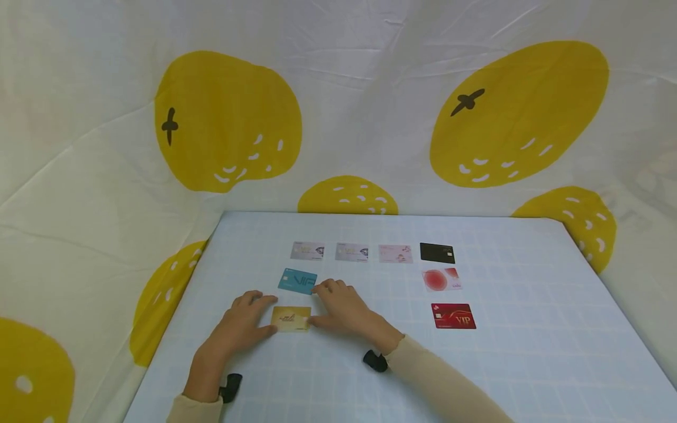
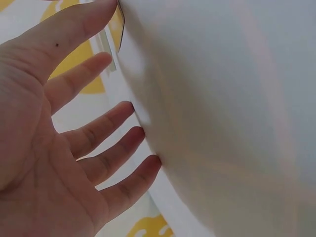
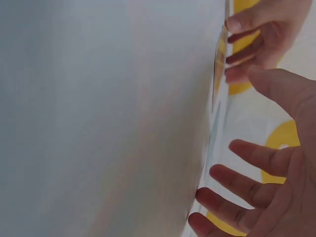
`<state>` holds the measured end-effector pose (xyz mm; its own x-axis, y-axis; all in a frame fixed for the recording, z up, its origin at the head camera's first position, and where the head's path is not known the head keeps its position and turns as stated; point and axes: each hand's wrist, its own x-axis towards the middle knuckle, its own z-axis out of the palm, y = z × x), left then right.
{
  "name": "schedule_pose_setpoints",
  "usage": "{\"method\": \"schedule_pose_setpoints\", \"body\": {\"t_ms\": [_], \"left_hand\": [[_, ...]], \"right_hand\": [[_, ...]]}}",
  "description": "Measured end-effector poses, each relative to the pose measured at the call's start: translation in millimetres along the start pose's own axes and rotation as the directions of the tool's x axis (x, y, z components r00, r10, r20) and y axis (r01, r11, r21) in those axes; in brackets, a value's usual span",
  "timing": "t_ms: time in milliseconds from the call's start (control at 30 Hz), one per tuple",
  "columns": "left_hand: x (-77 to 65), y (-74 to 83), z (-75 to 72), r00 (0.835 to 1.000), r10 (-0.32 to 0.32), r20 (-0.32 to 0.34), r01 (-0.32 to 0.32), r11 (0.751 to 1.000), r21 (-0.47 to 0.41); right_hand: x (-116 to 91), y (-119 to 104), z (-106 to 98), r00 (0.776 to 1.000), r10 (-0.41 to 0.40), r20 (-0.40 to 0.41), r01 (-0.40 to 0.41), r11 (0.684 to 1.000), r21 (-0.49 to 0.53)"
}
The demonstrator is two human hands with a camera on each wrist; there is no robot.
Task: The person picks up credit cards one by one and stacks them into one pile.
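Observation:
A gold card [image 1: 291,319] lies flat on the table between both hands. My left hand [image 1: 238,325] has its thumb tip at the card's lower left corner, fingers spread and resting on the table in the left wrist view. On the other side, the thumb of my right hand [image 1: 342,308] meets the card's right edge. The right fingertips reach the lower right corner of a teal VIP card [image 1: 296,281], just behind the gold one. In the right wrist view, the right fingers [image 3: 242,190] are spread and loosely bent, with the gold card [image 3: 219,64] seen edge-on.
At the back runs a row: two silver-grey cards [image 1: 308,251] [image 1: 352,252], a pink card [image 1: 395,254] and a black card [image 1: 437,253]. Below the black one lie a white card with a red circle [image 1: 442,279] and a red VIP card [image 1: 453,316]. Fruit-patterned cloth [image 1: 370,117] surrounds the table.

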<state>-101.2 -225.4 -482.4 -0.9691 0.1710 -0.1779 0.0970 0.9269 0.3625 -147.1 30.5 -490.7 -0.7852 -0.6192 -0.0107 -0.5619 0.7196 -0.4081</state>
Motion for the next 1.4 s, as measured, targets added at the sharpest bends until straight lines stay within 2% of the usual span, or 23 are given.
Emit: {"method": "schedule_pose_setpoints", "body": {"t_ms": [167,333,467,867,1400], "left_hand": [[0.7,-1.3,0.6,1.000,0.016,-0.011,-0.016,1.000,0.015],[1.9,-2.2,2.6,1.000,0.011,-0.013,-0.010,1.000,0.020],[1.5,-2.0,3.7,1.000,0.002,-0.012,-0.002,1.000,0.023],[2.0,-5.9,4.0,0.999,0.027,-0.039,-0.027,1.000,0.000],[2.4,-4.5,5.8,0.999,0.032,-0.026,-0.032,0.999,-0.001]], "right_hand": [[2.4,-8.3,5.9,0.999,0.002,0.045,0.000,0.998,-0.055],[2.9,-15.8,8.5,0.999,-0.006,0.054,0.015,0.985,-0.171],[3.0,-20.7,11.6,0.998,-0.007,0.057,0.020,0.975,-0.221],[1.5,-27.1,8.3,0.999,-0.017,0.043,0.026,0.975,-0.221],[0.7,-28.4,8.8,0.999,0.003,0.053,0.008,0.980,-0.200]]}}
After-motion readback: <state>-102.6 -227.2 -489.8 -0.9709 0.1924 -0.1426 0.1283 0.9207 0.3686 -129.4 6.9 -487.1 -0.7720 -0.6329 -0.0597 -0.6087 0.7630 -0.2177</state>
